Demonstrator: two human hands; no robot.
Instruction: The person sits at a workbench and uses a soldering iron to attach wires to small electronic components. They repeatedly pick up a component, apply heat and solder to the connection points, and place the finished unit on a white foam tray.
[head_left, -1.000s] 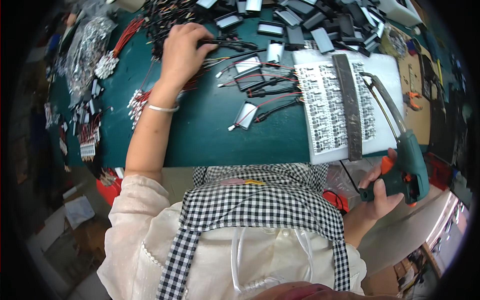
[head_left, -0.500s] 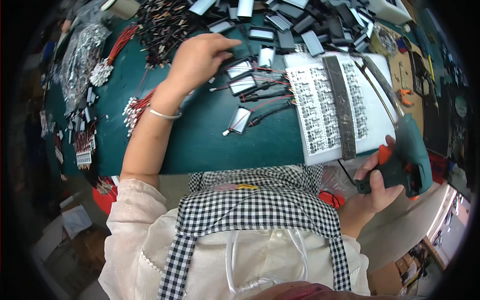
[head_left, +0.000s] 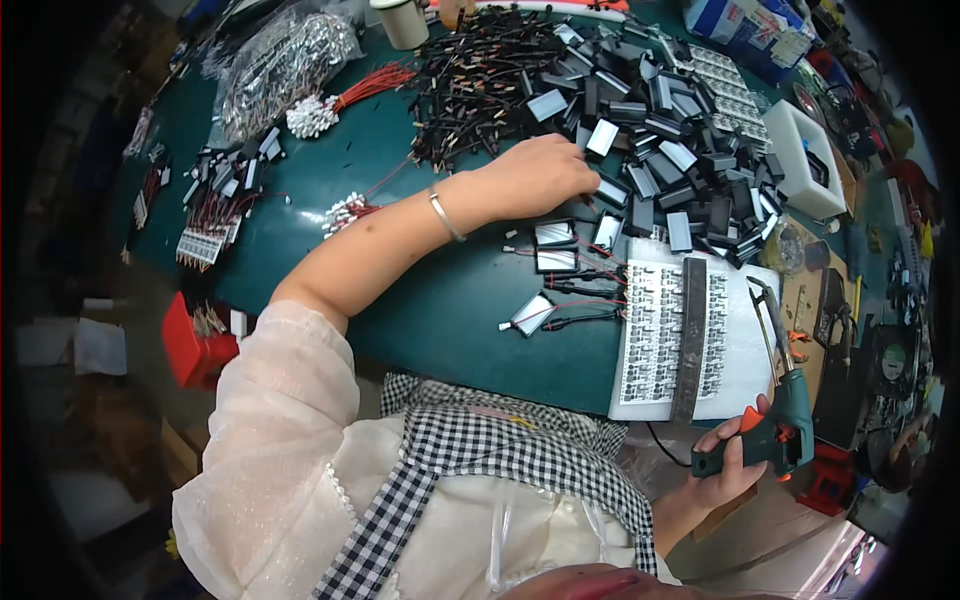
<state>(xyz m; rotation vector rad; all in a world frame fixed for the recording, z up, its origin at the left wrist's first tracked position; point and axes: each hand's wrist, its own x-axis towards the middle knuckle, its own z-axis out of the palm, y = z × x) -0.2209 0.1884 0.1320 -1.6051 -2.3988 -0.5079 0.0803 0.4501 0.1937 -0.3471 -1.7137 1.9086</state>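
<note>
In my right hand is a green soldering gun (head_left: 792, 420) with an orange trigger, its long metal tip pointing up beside a white board. My right hand (head_left: 728, 468) wraps round the handle. My left hand (head_left: 545, 178) reaches across the bench to the near edge of a heap of small silver-and-black rectangular blocks (head_left: 680, 155). Its fingers are bent down and drawn together; whatever lies under the fingertips is hidden. Below it, several blocks with red and black leads (head_left: 556, 258) lie beside a sheet of small circuit boards (head_left: 652, 335), which a dark metal bar (head_left: 693, 340) presses onto the white board (head_left: 748, 385).
Black connector leads (head_left: 470, 90) are heaped beyond my left forearm. Red wires with white plugs (head_left: 315, 115) and a clear plastic bag (head_left: 285, 70) lie farther left. A white foam box (head_left: 803, 160) stands right of the blocks. A red bin (head_left: 195, 340) sits by the bench's left front edge.
My left hand has moved right, from near the black leads to the heap of blocks. The view has shifted, showing more of the far bench. The soldering gun stays in my right hand.
</note>
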